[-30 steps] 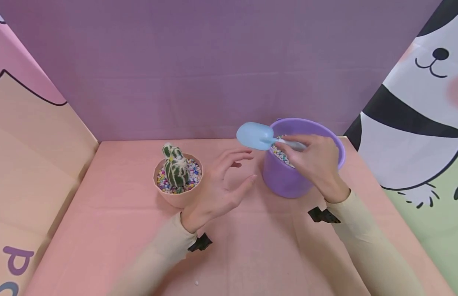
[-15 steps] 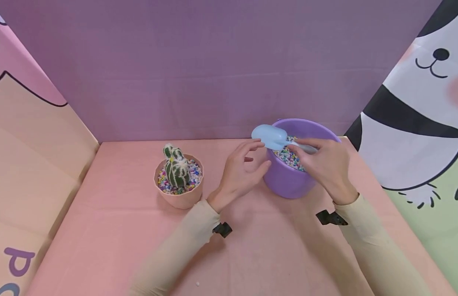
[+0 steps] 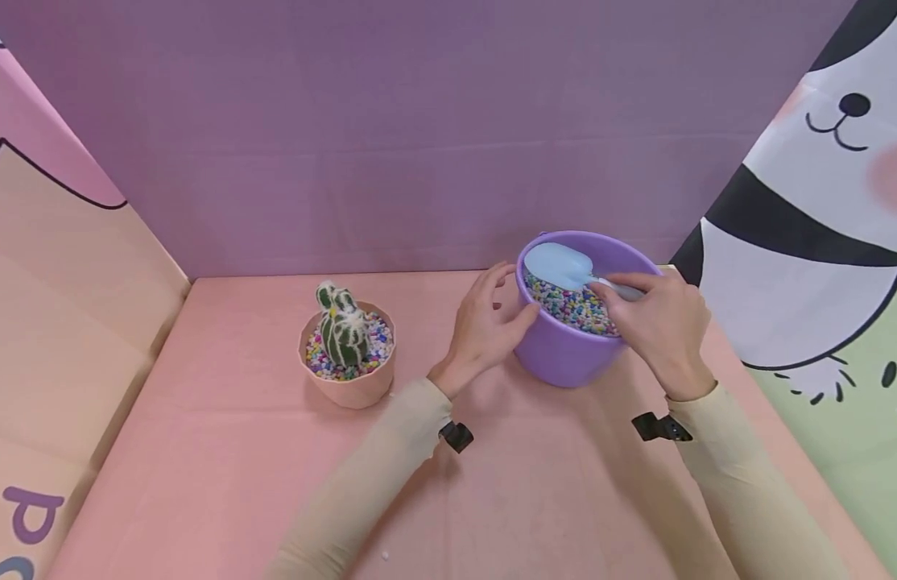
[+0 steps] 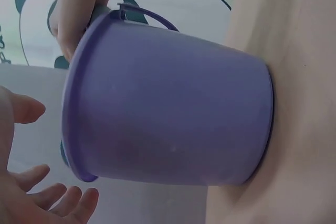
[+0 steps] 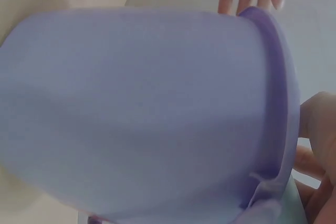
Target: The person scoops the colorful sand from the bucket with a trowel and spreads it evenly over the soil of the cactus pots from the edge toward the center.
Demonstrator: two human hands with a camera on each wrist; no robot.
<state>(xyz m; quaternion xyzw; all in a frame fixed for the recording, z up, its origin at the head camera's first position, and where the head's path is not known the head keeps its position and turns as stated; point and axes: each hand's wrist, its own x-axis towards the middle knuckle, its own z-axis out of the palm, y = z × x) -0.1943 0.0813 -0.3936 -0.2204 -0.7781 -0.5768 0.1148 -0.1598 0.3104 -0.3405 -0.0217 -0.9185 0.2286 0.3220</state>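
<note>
My right hand [image 3: 662,326] grips the handle of a light blue scoop [image 3: 559,266], whose blade is over the mouth of a purple bucket [image 3: 568,358]. Small multicoloured pebbles [image 3: 575,310] fill part of the bucket; whether the blade touches them I cannot tell. At the bucket's left side is my left hand [image 3: 485,330], thumb and fingers spread beside the rim. The left wrist view shows these fingertips [image 4: 89,198] just short of the bucket wall. A handle hinge [image 4: 123,10] sticks out below the rim.
Left of both hands stands a peach pot [image 3: 354,391] with a small cactus [image 3: 345,338] among coloured pebbles. A purple backdrop [image 3: 419,145] rises behind the pink table cover [image 3: 224,451]. One tiny white pebble [image 3: 385,556] lies near the front.
The scoop has moved right, from beyond the bucket's left edge to over its pebbles. My left hand has gone right, from beside the cactus pot to the bucket's rim.
</note>
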